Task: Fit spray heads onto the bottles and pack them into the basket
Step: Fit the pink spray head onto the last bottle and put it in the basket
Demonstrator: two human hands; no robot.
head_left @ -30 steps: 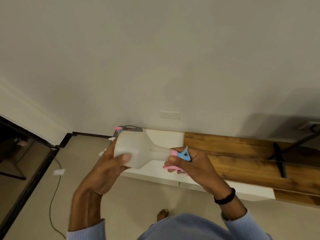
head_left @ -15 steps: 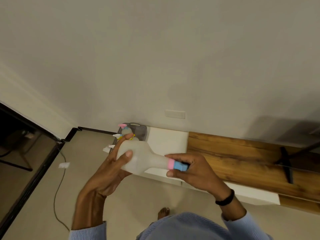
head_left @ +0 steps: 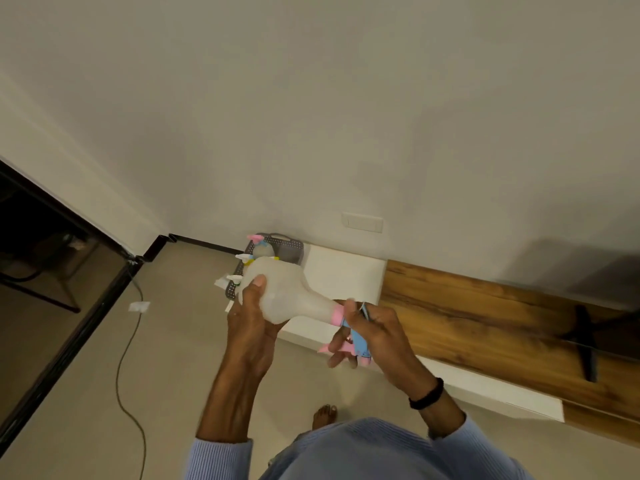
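1 translucent bottle (head_left: 277, 292) is held on its side in mid-air, its wide body gripped by the left hand (head_left: 251, 320), thumb laid over the top. At its neck, 1 pink-and-blue spray head (head_left: 355, 336) is seated, w/ a pink collar against the neck; it is clasped by the right hand (head_left: 372, 332), fingers curled round it, index finger on the collar. 1 black wristband (head_left: 427, 394) is worn on the right wrist.

Just beyond the left hand, partly hidden by the bottle, 1 grey perforated basket (head_left: 289, 249) is seen on the floor beside a white ledge (head_left: 343, 275). Approx. 3 spray-head tips (white, pink) stick up from it; exact count of bottles inside can't be told. No brand, label or writing can be read anywhere.

Left of the left hand, 1 cable (head_left: 126, 351) is trailed across the floor. 1 wall plate (head_left: 362, 222) is fixed above the right hand.
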